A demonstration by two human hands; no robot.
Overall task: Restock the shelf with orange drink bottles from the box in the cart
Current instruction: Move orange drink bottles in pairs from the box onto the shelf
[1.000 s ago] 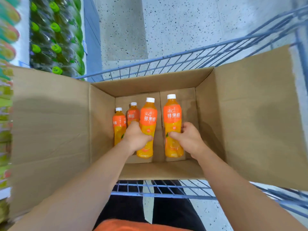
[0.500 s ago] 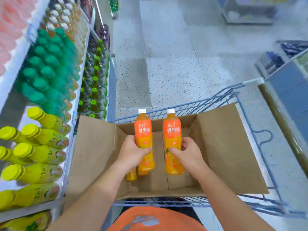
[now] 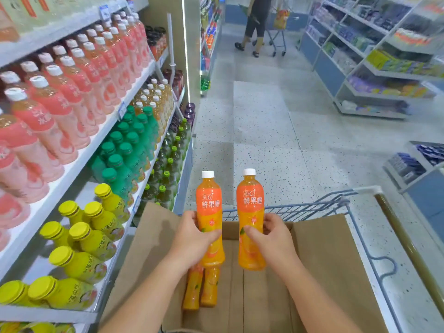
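Left hand (image 3: 192,239): wrapped round one orange drink bottle (image 3: 208,203), upright over the box (image 3: 254,299).
Right hand (image 3: 274,239): holds a second bottle (image 3: 249,200), just beside it.
Progress: both are out of the box, neither shelved; two spare bottles (image 3: 200,292) wait inside at 7 o'clock.
Shelf (image 3: 79,162): 9 o'clock, crowded with yellow-capped bottles (image 3: 79,236).
In the way: box flap (image 3: 149,236) at 8 o'clock; shopper (image 3: 257,22) far off at 12.

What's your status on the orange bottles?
Left grip holds left bottle, right grip holds right bottle, both upright above box. Two bottles in box. No obstruction seen.
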